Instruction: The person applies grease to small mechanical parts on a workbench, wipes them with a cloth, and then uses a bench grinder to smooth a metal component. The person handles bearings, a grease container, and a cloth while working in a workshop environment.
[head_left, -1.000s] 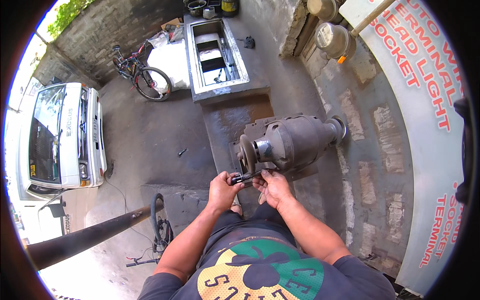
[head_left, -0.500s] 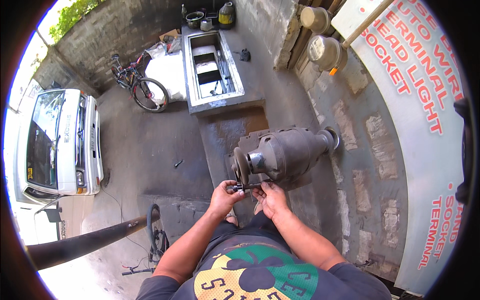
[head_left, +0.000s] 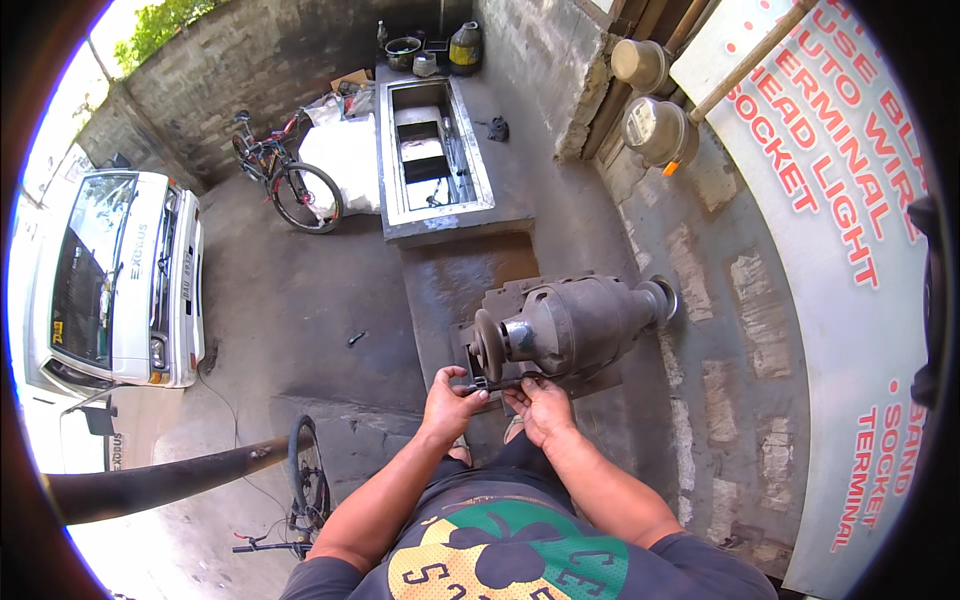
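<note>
A grey, grimy bench grinder (head_left: 585, 320) sits on a low concrete ledge just ahead of me, with a round wheel (head_left: 488, 345) at its left end and a wider rim at its right. My left hand (head_left: 455, 405) pinches the left end of a slim dark metal part (head_left: 503, 384) with a shiny fitting, just below that wheel. My right hand (head_left: 540, 410) has its fingers closed on the part's right end, near the grinder's base. Whether the part touches the wheel I cannot tell.
A white van (head_left: 120, 270) stands left, a bicycle (head_left: 310, 195) beyond. A metal basin (head_left: 460, 205) is set in a counter ahead. A dark pole (head_left: 170, 480) crosses lower left. A sign (head_left: 850, 330) and meter housings (head_left: 650, 130) line the right wall; a small tool (head_left: 355, 338) lies on the floor.
The view has tilted a little, so the scene sits lower. Both hands and the dark part have shifted slightly downward in the picture and stay just under the grinder's left wheel.
</note>
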